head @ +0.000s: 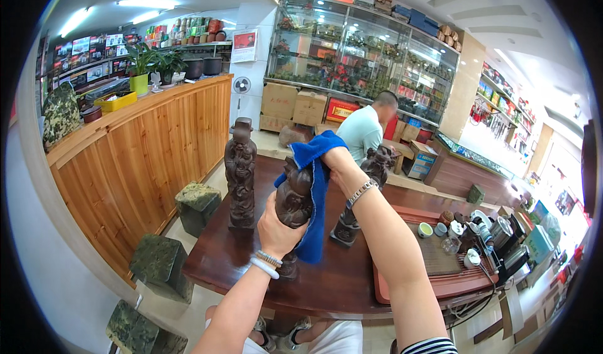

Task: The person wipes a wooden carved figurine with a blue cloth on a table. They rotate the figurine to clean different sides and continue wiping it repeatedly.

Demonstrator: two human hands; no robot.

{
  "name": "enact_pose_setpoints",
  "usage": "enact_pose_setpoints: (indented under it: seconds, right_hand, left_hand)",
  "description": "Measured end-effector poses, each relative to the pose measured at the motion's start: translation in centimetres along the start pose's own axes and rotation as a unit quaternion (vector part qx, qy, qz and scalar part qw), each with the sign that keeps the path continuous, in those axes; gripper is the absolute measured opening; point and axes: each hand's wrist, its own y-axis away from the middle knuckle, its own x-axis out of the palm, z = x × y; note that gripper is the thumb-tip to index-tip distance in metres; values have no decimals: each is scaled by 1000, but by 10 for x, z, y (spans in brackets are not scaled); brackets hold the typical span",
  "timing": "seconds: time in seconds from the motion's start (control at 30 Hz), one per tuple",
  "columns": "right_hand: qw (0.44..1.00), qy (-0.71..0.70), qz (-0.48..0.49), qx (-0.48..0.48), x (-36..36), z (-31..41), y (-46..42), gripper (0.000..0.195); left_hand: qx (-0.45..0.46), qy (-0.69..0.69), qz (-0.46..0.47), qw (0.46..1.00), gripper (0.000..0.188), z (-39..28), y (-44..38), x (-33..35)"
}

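A dark carved figurine stands upright near the front edge of the polished wooden table. Wrapped around its middle is my left hand. A blue cloth is gripped in my right hand at the figurine's top; it drapes down the right side and hides part of the carving. To the left rises a second carved figure, an elder with a beard. The third carved figure is at the right, partly behind my right forearm.
On the table's right lies a tea tray with cups, a glass pitcher and kettles. Stone stools flank the left side by a wood-panelled counter. Beyond the table a person bends near cardboard boxes and glass cabinets.
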Motion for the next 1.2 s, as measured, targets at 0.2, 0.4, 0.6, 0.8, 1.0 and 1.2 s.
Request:
enact_pose_setpoints:
  seconds: [0.2,0.4,0.6,0.8,1.0,1.2]
  right_hand:
    - [904,-413,-14,-107,-59,-50,-9,17]
    - [876,-460,87,-118,-62,-49,36,32]
    - [966,-244,13,-79,-5,-39,50,22]
    - [973,-211,-64,-63,-3,-39,25,12]
    - [975,-197,-101,6,8,-15,20,11]
    - [971,-222,-13,89,-15,-23,-14,14]
  left_hand:
    - [10,14,-6,1000,81,2,0,5]
    - [17,37,0,999,84,3,1,2]
    - [1,37,4,999,84,2,1,2]
    - [14,30,-10,999,84,2,1,4]
    - [10,33,-13,999,82,2,0,3]
    - [10,23,-13,1000,83,4,3,5]
